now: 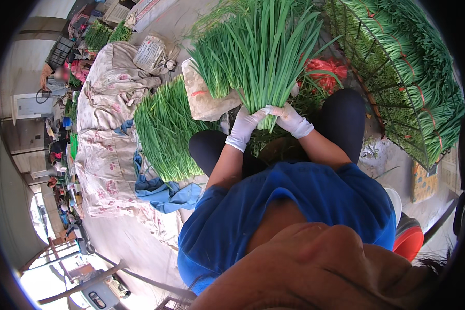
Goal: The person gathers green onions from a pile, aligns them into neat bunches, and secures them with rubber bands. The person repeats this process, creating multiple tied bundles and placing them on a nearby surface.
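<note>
Pale floor (113, 237), leafy bunch (274, 64) between hands (246, 124) (291, 120).

I see a pale, floral-patterned cloth (106, 173) spread at the left, a crumpled blue cloth (173, 196) lying against it. I spot a black slatted crate (61, 50) at upper left and a red, rounded container (409, 244), partly hidden, at lower right.

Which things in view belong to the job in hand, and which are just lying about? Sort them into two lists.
Likely in the job:
- green leaf bunch, held by left hand and right hand
- leaf pile
- stacked greens

Apparently just lying about:
- blue cloth
- red container
</note>
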A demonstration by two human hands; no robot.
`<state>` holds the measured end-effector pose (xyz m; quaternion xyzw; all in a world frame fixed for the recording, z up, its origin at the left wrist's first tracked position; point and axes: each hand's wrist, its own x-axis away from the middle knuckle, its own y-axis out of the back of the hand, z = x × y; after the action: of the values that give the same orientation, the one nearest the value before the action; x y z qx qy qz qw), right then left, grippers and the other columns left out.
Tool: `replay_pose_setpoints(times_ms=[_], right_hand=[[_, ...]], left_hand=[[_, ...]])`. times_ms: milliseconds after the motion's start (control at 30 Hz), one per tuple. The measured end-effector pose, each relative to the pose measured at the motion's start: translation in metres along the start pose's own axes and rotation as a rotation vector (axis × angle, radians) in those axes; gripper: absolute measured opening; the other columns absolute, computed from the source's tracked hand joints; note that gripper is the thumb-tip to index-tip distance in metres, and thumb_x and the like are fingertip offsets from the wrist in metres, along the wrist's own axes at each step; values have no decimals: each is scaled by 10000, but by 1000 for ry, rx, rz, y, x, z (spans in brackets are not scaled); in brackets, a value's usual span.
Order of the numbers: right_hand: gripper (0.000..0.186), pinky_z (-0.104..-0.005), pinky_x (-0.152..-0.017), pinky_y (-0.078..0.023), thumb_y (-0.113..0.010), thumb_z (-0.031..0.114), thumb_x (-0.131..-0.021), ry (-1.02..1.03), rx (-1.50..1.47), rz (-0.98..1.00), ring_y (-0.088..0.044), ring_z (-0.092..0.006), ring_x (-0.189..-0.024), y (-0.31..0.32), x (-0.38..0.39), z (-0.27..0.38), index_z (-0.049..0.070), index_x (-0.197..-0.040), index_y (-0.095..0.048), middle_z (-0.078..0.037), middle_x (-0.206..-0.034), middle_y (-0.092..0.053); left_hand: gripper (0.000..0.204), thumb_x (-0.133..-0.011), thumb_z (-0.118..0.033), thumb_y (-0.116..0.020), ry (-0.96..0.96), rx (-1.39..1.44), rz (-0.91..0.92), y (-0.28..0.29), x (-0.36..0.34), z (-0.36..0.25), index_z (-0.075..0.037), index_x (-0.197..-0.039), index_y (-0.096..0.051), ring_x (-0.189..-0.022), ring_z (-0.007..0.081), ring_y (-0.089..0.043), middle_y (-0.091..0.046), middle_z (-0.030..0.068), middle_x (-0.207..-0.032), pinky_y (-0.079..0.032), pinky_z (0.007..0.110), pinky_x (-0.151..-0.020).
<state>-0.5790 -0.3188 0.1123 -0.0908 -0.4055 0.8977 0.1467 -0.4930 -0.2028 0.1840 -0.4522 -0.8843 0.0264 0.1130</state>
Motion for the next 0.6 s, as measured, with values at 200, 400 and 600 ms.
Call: replay_pose_setpoints(times_ms=[200,400,600], right_hand=[[512,-329,-971,-383,-652,192,-829,-2,120,32,-499,-158,-1107,10,4,-12,24,-1272,-459,-44,-1214,-537],[464,-319,-890,-445,-599,315,-881,-173,11,214,-540,-155,-1024,34,5,-22,29,-1227,-481,-57,-1123,-567],[422,-247,-709,-486,-564,380,-906,-250,165,-300,-571,-107,-714,17,5,-20,25,-1134,-549,-54,-934,-631]], left_hand=[[571,-806,-178,-702,-6,-36,111,1,12,6,4,-1271,-424,-1035,157,-528,-542,76,-1161,-412,283,-923],[520,-761,14,-652,194,80,103,-1,9,9,-34,-1223,-419,-758,115,-584,-584,70,-944,-491,235,-555],[776,-709,8,-645,-385,-623,36,12,-37,32,-36,-1374,-246,-740,301,-643,-631,144,-1007,-519,377,-680]])
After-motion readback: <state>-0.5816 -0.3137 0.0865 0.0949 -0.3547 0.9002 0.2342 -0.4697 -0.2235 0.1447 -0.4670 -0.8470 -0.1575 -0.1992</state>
